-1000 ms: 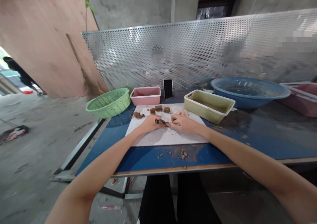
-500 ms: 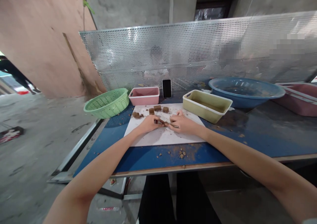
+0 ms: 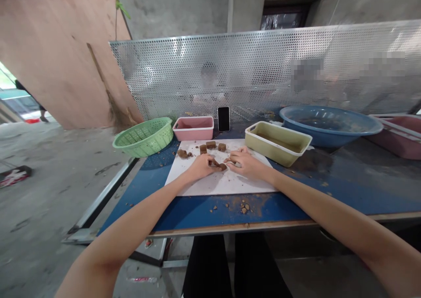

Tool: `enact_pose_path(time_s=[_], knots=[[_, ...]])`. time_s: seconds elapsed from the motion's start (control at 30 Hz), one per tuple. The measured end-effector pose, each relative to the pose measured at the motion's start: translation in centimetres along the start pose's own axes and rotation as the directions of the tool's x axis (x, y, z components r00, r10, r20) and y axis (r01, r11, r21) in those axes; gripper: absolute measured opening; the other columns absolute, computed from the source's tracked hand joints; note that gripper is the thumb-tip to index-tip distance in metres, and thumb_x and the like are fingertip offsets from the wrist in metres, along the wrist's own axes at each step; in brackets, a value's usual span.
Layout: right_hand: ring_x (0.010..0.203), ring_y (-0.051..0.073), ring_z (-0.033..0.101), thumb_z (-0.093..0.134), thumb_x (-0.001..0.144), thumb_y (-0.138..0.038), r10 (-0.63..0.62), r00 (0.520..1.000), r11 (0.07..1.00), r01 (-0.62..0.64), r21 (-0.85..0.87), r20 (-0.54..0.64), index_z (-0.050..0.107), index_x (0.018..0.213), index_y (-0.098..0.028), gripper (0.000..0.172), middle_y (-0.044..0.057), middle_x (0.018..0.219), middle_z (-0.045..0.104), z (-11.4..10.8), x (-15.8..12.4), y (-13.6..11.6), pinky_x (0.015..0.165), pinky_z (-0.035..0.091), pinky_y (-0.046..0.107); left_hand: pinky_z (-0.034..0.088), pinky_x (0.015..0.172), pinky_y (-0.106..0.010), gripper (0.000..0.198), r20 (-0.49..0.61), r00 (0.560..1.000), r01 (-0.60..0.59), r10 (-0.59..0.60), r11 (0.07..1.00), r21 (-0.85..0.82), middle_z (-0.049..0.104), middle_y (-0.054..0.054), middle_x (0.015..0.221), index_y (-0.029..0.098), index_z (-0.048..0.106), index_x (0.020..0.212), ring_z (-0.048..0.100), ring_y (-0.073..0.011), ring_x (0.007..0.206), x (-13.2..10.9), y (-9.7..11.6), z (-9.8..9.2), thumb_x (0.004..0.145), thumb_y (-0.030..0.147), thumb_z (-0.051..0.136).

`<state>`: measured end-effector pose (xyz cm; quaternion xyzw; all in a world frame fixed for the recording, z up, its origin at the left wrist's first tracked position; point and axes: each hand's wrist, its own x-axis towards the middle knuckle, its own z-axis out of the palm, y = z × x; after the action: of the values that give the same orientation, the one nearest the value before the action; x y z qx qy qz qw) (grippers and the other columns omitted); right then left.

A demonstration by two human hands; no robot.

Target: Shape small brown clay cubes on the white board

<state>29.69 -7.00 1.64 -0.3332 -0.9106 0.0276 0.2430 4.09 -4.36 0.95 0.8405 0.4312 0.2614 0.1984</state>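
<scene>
My left hand (image 3: 203, 166) has its fingers closed round a brown clay piece (image 3: 222, 166) low over a white board (image 3: 197, 186). Just to the right, my right hand (image 3: 242, 163) is beside that piece with thumb and fingers apart; a small gap shows between its fingertips and the clay. Behind my hands stand short brown clay blocks (image 3: 211, 145), several in number. A rougher clay lump (image 3: 182, 153) with small crumbs lies at the board's back left.
A green basket (image 3: 144, 138), pink bin (image 3: 193, 129), upright phone (image 3: 223, 119), yellow-green bin (image 3: 278, 143) and blue basin (image 3: 330, 124) line the back of the blue table (image 3: 197, 214). Crumbs (image 3: 245, 207) lie near its front edge. A perforated metal screen (image 3: 243, 70) rises behind.
My right hand has moved slightly away from the clay, and its fingers have opened. My left hand still has the piece. The view has shifted a little.
</scene>
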Motion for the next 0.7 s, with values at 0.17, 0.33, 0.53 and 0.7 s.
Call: enact_pose_path(time_s=[0.17,0.33,0.53,0.7], knots=[[0.101,0.026,0.065,0.046,0.112,-0.039,0.067,0.998,0.998,-0.067,0.010,-0.013,0.074,0.108,-0.021,0.034,0.009,0.108,0.075,0.2,-0.1,1.0,0.101,0.033,0.048,0.051,0.080,-0.037,0.038,-0.098,0.995,-0.023,0.032,0.996,0.086,0.071,-0.008,0.087,0.019,0.076,0.080,0.066,-0.0267,0.087,-0.3,0.6,1.0,0.076,0.053,0.091],[0.099,0.027,0.065,0.046,0.111,-0.040,0.097,0.995,0.995,-0.097,-0.010,0.026,0.074,0.106,-0.021,0.034,0.010,0.107,0.075,0.3,-0.1,1.1,0.100,0.035,0.049,0.058,0.093,-0.043,0.050,-0.076,0.994,-0.083,0.081,0.996,-0.022,0.076,-0.012,0.109,0.017,0.076,0.110,0.070,-0.0302,0.103,-0.2,0.3,1.1,0.072,0.044,0.094],[0.096,0.027,0.065,0.044,0.112,-0.040,0.112,0.991,0.994,-0.111,-0.017,0.068,0.073,0.100,-0.021,0.037,0.009,0.101,0.073,0.3,0.0,1.0,0.101,0.036,0.050,0.063,0.084,-0.035,0.056,0.063,0.995,-0.051,0.075,0.944,-0.325,0.081,-0.010,0.114,0.020,0.067,0.131,0.077,-0.0221,0.094,0.0,0.5,0.9,0.081,0.033,0.086],[0.097,0.027,0.065,0.046,0.111,-0.039,0.117,0.990,0.993,-0.117,-0.015,0.076,0.074,0.099,-0.021,0.035,0.010,0.103,0.074,0.5,0.0,1.3,0.102,0.036,0.049,0.061,0.081,-0.034,0.054,0.092,0.993,-0.040,0.074,0.943,-0.330,0.082,-0.008,0.107,0.019,0.067,0.125,0.077,-0.0217,0.088,0.0,0.8,0.9,0.076,0.031,0.088]])
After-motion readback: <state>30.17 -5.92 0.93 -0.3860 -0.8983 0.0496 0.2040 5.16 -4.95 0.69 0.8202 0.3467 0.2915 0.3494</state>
